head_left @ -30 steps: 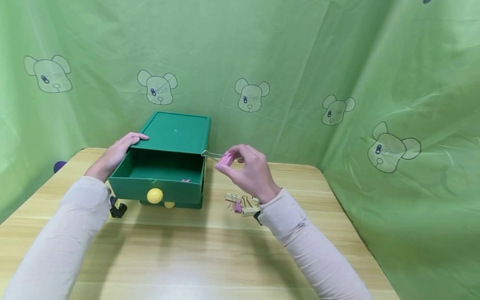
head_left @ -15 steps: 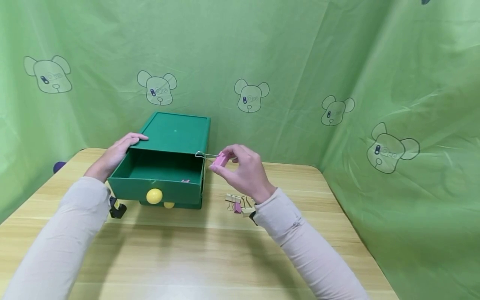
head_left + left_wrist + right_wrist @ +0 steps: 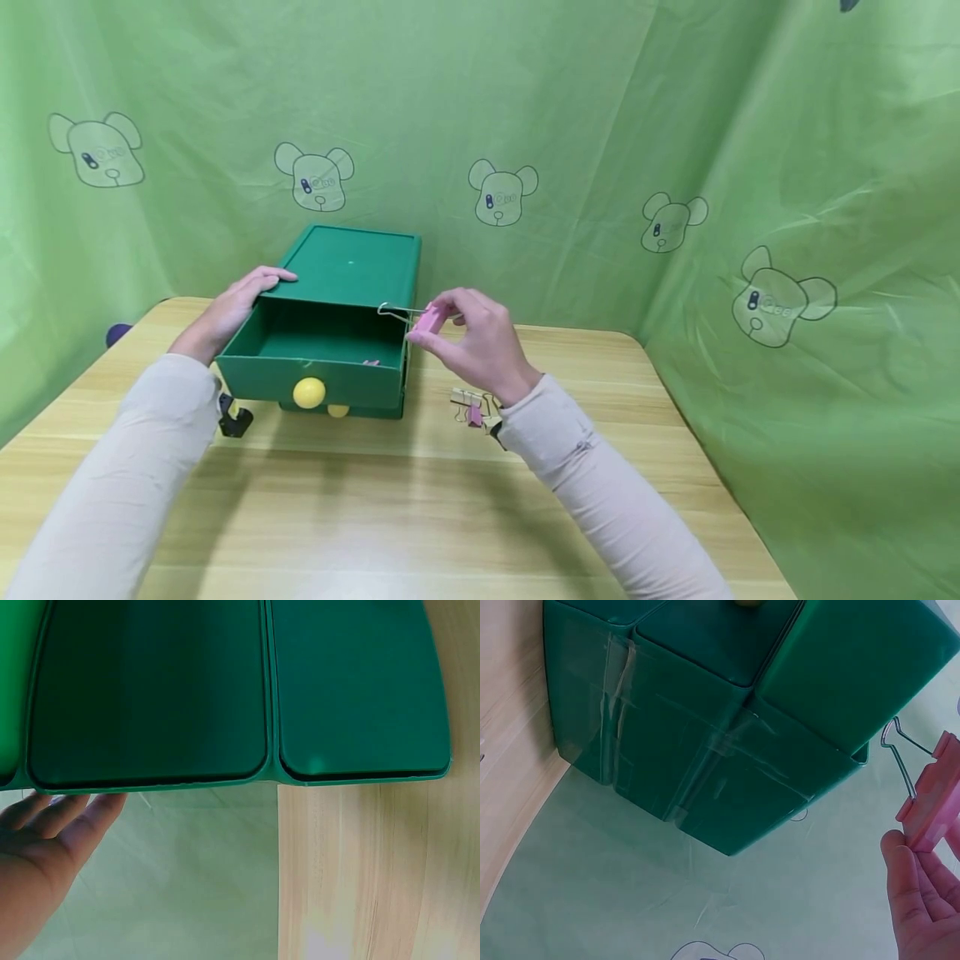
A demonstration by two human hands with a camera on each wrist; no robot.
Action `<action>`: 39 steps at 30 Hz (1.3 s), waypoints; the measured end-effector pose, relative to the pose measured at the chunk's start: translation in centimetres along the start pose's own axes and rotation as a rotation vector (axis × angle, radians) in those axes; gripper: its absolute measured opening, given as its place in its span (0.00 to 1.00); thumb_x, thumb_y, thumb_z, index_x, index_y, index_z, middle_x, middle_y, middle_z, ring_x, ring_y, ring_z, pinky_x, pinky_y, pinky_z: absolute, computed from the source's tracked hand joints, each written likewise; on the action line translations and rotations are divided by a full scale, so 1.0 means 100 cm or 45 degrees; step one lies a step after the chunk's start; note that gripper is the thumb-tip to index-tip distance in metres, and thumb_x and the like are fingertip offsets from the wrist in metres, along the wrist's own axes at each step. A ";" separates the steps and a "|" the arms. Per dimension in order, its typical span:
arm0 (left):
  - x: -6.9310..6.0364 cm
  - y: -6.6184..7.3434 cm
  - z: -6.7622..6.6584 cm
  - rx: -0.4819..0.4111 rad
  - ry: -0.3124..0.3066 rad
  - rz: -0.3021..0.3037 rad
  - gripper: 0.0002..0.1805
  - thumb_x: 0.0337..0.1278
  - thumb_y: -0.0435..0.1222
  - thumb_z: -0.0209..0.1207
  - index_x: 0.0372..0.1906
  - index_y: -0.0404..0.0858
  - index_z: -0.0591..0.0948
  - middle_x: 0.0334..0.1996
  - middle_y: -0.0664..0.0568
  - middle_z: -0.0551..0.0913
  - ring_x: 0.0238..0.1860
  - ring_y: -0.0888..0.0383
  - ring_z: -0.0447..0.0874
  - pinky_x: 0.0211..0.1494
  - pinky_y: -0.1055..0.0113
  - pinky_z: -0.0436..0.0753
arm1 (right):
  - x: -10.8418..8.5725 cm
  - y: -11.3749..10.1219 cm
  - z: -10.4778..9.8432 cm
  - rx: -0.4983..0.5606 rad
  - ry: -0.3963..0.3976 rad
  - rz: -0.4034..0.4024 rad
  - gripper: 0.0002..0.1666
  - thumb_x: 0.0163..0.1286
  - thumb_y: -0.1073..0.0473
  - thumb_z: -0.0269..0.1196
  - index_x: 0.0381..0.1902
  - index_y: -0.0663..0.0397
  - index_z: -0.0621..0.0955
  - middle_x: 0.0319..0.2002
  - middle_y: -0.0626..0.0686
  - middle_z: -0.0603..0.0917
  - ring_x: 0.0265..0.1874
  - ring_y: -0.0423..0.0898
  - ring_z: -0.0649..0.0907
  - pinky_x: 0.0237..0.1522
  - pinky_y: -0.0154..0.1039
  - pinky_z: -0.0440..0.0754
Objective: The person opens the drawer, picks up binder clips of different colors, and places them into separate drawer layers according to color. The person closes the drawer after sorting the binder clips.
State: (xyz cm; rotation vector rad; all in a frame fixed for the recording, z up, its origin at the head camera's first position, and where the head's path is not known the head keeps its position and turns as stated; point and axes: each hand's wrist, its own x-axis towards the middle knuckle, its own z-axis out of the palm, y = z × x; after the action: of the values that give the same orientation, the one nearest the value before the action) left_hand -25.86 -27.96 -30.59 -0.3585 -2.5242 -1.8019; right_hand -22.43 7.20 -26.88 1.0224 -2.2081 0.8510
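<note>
A green drawer cabinet (image 3: 348,262) stands on the table, its top drawer (image 3: 255,377) pulled out, with a bit of pink (image 3: 371,362) visible inside. The left hand (image 3: 232,310) rests on the cabinet's left top edge; in the left wrist view that hand (image 3: 45,855) has its fingers extended against the green side. Between thumb and fingers the right hand (image 3: 483,342) pinches a pink binder clip (image 3: 429,319), wire handles pointing left over the drawer's right edge. The right wrist view shows the clip (image 3: 934,795) in the hand (image 3: 922,900), beside the cabinet (image 3: 697,727).
Several binder clips (image 3: 467,397), white and pink, lie on the table (image 3: 360,508) beneath the right forearm. A black object (image 3: 235,418) is near the left wrist, and a purple round thing (image 3: 117,334) is at the table's left edge. Green curtains (image 3: 585,100) stand behind and right.
The right hand has moved left with the pink clip, bringing its wire handles from the drawer's right edge to over the opening. The left hand has stayed on the cabinet.
</note>
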 end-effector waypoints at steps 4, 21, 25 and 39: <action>-0.001 0.001 0.000 -0.004 0.010 0.004 0.22 0.78 0.49 0.33 0.61 0.48 0.73 0.71 0.41 0.54 0.72 0.42 0.44 0.71 0.40 0.43 | 0.001 -0.002 0.001 -0.003 -0.010 0.009 0.24 0.53 0.54 0.76 0.41 0.63 0.80 0.36 0.54 0.83 0.35 0.44 0.81 0.38 0.30 0.80; -0.003 0.001 0.000 0.006 -0.007 0.005 0.23 0.77 0.51 0.33 0.61 0.49 0.73 0.72 0.40 0.52 0.72 0.41 0.43 0.71 0.38 0.42 | 0.005 -0.010 0.010 0.004 -0.031 0.004 0.24 0.53 0.52 0.76 0.39 0.62 0.80 0.37 0.53 0.84 0.36 0.44 0.81 0.40 0.28 0.79; -0.003 0.002 0.000 0.008 -0.001 0.015 0.23 0.77 0.51 0.33 0.61 0.48 0.73 0.72 0.40 0.53 0.73 0.41 0.42 0.71 0.39 0.41 | 0.006 -0.012 0.011 0.011 -0.025 -0.006 0.23 0.53 0.52 0.76 0.39 0.61 0.80 0.37 0.53 0.83 0.36 0.44 0.81 0.41 0.28 0.79; -0.002 0.002 0.001 0.008 -0.002 0.004 0.24 0.78 0.51 0.33 0.62 0.46 0.72 0.72 0.40 0.53 0.72 0.42 0.43 0.71 0.40 0.42 | 0.006 -0.013 0.016 -0.038 -0.027 -0.013 0.25 0.52 0.50 0.77 0.40 0.60 0.81 0.38 0.52 0.85 0.39 0.46 0.79 0.42 0.36 0.78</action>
State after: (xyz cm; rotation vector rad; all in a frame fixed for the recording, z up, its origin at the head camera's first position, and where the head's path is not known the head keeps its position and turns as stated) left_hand -25.58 -27.88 -30.43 -0.3638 -2.5282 -1.7933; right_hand -22.07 5.07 -27.07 1.0326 -2.2246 0.8037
